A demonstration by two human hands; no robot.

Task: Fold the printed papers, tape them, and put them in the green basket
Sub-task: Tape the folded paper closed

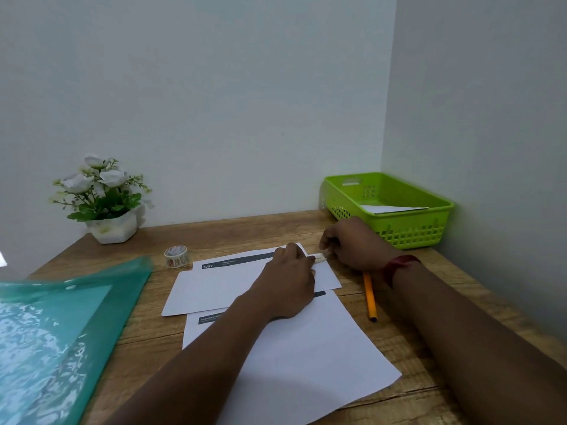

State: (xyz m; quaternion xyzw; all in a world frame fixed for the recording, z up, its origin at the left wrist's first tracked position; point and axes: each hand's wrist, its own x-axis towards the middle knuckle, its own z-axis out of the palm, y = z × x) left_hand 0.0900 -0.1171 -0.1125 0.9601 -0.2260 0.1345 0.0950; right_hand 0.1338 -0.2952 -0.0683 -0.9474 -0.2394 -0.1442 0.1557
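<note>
Just in front of the green basket (pixel 399 237), toward its left, both hands work at the far right corner of a folded paper (pixel 227 286) lying on the wooden table (pixel 245 231).

Left hand (pixel 288 280): forearm reaches in from the near side, away from the basket, and the hand lies knuckles-up on the folded paper. Its fingers curl down over the corner nearest the basket. The fingertips are hidden, so whether they pinch the sheet or only press it cannot be told.

Right hand (pixel 352 243): it sits between the left hand and the basket's front wall, back uppermost, fingers curled tight. Thumb and fingers pinch one end of a short strip of tape (pixel 319 258); the strip's other end runs under the left hand's fingers. A red band (pixel 399 266) circles this wrist.

Task items: the folded paper shows a dark printed bar along its far edge. A second printed sheet (pixel 300 357), unfolded, lies flat on the near side of it, farther from the basket, partly under the left forearm. One folded sheet (pixel 392 209) already rests inside the basket. The tape roll (pixel 175 256) stands well left of the basket, beyond the folded paper's left end.

Other items: a yellow pencil (pixel 369 299) lies in front of the basket, under the right wrist. A green plastic folder (pixel 61 332) and a white flower pot (pixel 104 207) occupy the side of the table opposite the basket.
</note>
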